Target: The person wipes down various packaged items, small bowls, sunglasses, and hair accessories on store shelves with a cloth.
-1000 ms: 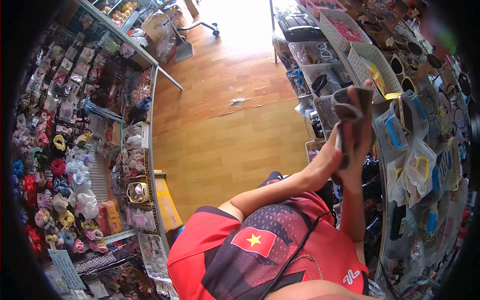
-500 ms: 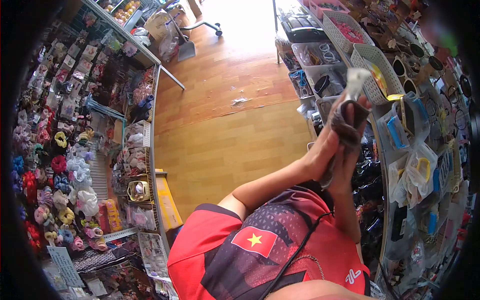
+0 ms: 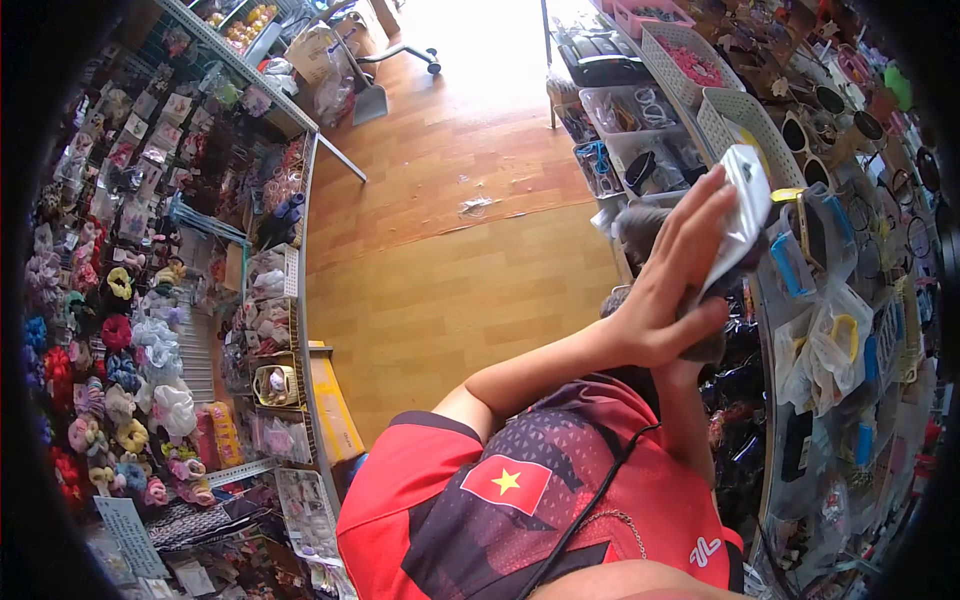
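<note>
My left hand (image 3: 655,310) is raised at the right of the view. Its fingers and thumb are closed on a shiny white plastic packet (image 3: 745,205) with a hanging hole at the top, which stands tilted. A grey-brown cloth (image 3: 642,228) shows behind the fingers, and more dark cloth sits below the thumb. My right forearm (image 3: 690,420) rises behind the left hand. The right hand itself is hidden by the left hand and the cloth, so its grip does not show.
Right of my hands stands a rack with plastic bins (image 3: 640,110), white baskets (image 3: 690,60) and bagged goods (image 3: 825,350). Scrunchies (image 3: 118,327) and small packets hang on the left. A dustpan (image 3: 370,103) stands on the wooden floor (image 3: 460,300) behind.
The hands were pressed together with the cloth folded round the packet. Now the left hand has turned across the front, and the white packet shows much more, tilted to the right.
</note>
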`<state>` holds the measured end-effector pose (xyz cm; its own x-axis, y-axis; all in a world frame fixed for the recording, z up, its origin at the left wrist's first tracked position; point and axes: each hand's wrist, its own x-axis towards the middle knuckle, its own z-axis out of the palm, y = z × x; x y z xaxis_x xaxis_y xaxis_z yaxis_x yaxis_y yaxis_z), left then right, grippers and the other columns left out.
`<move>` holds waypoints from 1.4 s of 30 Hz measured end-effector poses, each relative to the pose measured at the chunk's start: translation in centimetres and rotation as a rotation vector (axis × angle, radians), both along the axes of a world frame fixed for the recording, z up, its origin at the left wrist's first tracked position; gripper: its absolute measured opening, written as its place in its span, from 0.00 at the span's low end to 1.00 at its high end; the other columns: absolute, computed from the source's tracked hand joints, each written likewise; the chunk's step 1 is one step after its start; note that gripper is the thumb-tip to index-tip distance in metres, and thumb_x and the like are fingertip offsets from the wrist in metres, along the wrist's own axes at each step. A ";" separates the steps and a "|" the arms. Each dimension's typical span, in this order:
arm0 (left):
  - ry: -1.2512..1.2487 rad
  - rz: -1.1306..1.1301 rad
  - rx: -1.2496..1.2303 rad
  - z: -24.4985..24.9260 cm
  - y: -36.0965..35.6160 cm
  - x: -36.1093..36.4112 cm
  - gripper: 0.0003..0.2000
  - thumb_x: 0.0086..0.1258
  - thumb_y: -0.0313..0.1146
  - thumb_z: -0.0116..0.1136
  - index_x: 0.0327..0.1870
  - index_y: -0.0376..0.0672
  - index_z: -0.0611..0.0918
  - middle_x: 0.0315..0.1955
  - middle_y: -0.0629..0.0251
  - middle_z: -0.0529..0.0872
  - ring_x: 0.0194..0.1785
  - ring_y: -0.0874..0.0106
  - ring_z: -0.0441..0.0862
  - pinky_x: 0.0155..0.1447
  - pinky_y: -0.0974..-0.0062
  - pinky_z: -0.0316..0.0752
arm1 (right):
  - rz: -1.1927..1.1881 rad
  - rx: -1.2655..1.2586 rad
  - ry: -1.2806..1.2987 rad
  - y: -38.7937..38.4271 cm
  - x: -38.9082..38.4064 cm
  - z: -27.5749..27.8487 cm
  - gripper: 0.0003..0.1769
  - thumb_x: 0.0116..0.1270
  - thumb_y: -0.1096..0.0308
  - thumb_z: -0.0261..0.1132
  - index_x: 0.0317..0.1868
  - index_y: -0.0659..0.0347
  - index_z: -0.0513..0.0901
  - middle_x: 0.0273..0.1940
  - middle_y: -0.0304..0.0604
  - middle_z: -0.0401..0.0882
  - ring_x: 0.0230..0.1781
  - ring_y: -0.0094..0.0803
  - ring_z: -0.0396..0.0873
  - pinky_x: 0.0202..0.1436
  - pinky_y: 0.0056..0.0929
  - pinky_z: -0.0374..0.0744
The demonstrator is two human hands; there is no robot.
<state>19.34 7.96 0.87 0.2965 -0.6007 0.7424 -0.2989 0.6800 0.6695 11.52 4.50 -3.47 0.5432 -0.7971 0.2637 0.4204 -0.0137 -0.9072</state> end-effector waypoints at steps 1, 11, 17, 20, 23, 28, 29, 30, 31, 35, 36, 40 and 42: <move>0.142 -0.067 0.050 0.1 0.3 -0.4 0.37 0.60 0.50 0.46 0.64 0.33 0.51 0.65 0.47 0.48 0.69 0.55 0.42 0.67 0.64 0.41 | -0.019 -0.125 0.006 0.5 0.3 1.1 0.31 0.68 0.53 0.43 0.65 0.62 0.52 0.66 0.47 0.50 0.68 0.38 0.43 0.68 0.33 0.44; 0.384 -0.355 0.296 -1.9 2.7 -2.2 0.35 0.65 0.52 0.42 0.64 0.32 0.51 0.63 0.53 0.53 0.68 0.63 0.47 0.67 0.71 0.41 | -0.167 -0.654 0.100 -2.3 1.2 6.5 0.31 0.65 0.49 0.48 0.61 0.61 0.60 0.63 0.53 0.55 0.64 0.41 0.55 0.63 0.38 0.56; 0.156 -0.304 0.261 -1.9 2.7 0.8 0.19 0.67 0.42 0.45 0.49 0.35 0.73 0.45 0.59 0.69 0.48 0.67 0.69 0.52 0.74 0.63 | -0.084 -0.775 -0.068 -4.0 1.3 6.3 0.43 0.57 0.41 0.56 0.62 0.65 0.58 0.61 0.56 0.59 0.58 0.40 0.65 0.60 0.33 0.63; 0.306 -0.350 0.447 -0.7 3.6 2.2 0.13 0.63 0.33 0.47 0.43 0.33 0.73 0.36 0.62 0.74 0.39 0.75 0.71 0.45 0.79 0.67 | -0.081 -1.009 0.177 -3.3 0.4 7.1 0.37 0.52 0.43 0.61 0.59 0.54 0.66 0.60 0.55 0.59 0.55 0.47 0.67 0.56 0.34 0.67; 0.218 -0.285 0.447 -1.1 3.8 2.9 0.11 0.63 0.33 0.48 0.37 0.32 0.74 0.26 0.62 0.75 0.31 0.75 0.70 0.37 0.77 0.67 | -0.106 -1.048 0.314 -2.7 0.5 7.0 0.26 0.50 0.55 0.66 0.48 0.58 0.74 0.50 0.50 0.72 0.45 0.46 0.75 0.43 0.32 0.75; 0.132 -0.173 0.438 -1.2 3.3 2.3 0.13 0.65 0.35 0.46 0.28 0.31 0.71 0.19 0.59 0.71 0.23 0.71 0.66 0.30 0.73 0.65 | -0.242 -0.943 0.399 -2.2 -0.6 5.4 0.12 0.55 0.61 0.62 0.34 0.61 0.76 0.27 0.46 0.75 0.26 0.43 0.77 0.27 0.33 0.73; 0.123 -0.151 0.448 -1.4 3.2 2.2 0.13 0.65 0.35 0.46 0.28 0.31 0.72 0.19 0.59 0.71 0.23 0.70 0.66 0.30 0.73 0.65 | -0.283 -0.943 0.423 -2.3 -0.8 5.1 0.11 0.56 0.62 0.61 0.32 0.61 0.76 0.24 0.45 0.74 0.22 0.43 0.76 0.24 0.34 0.72; 0.114 -0.130 0.458 -1.8 3.1 2.1 0.13 0.65 0.35 0.46 0.29 0.31 0.72 0.19 0.58 0.71 0.23 0.69 0.67 0.30 0.73 0.64 | -0.304 -0.938 0.409 -2.4 -0.7 4.7 0.10 0.57 0.62 0.60 0.31 0.61 0.76 0.23 0.45 0.74 0.21 0.43 0.75 0.23 0.34 0.72; 0.104 -0.110 0.469 -1.9 3.0 2.0 0.13 0.65 0.35 0.47 0.29 0.31 0.72 0.19 0.57 0.70 0.24 0.69 0.67 0.30 0.73 0.64 | -0.327 -0.933 0.394 -2.7 -0.4 4.3 0.10 0.58 0.61 0.59 0.31 0.61 0.76 0.22 0.46 0.73 0.21 0.44 0.75 0.23 0.35 0.71; 0.128 0.103 0.623 -0.5 3.4 0.8 0.14 0.66 0.37 0.48 0.34 0.31 0.74 0.26 0.58 0.75 0.32 0.75 0.74 0.35 0.75 0.70 | -0.450 -0.907 0.543 -4.4 -0.6 1.9 0.14 0.61 0.59 0.56 0.28 0.62 0.77 0.19 0.48 0.73 0.20 0.46 0.75 0.23 0.37 0.71; 0.140 0.221 0.557 -1.0 3.1 0.3 0.13 0.65 0.36 0.49 0.35 0.31 0.74 0.25 0.57 0.76 0.33 0.75 0.75 0.35 0.74 0.71 | -0.489 -0.861 0.574 -4.7 -0.8 1.7 0.15 0.61 0.58 0.55 0.28 0.62 0.78 0.19 0.49 0.73 0.20 0.47 0.75 0.23 0.38 0.71; -0.180 0.161 0.762 -1.6 3.8 1.7 0.12 0.63 0.33 0.52 0.37 0.31 0.75 0.25 0.56 0.79 0.33 0.72 0.79 0.36 0.74 0.74 | -0.573 -0.648 0.612 -5.4 -1.6 2.0 0.21 0.64 0.56 0.52 0.27 0.67 0.78 0.20 0.54 0.74 0.19 0.45 0.74 0.24 0.39 0.70; 0.053 0.145 0.671 -2.1 3.7 1.1 0.09 0.62 0.32 0.52 0.34 0.33 0.76 0.21 0.60 0.80 0.30 0.69 0.80 0.34 0.71 0.71 | -0.527 -0.477 0.571 -4.9 -1.6 3.0 0.22 0.65 0.54 0.51 0.28 0.67 0.78 0.20 0.54 0.74 0.18 0.38 0.74 0.25 0.37 0.69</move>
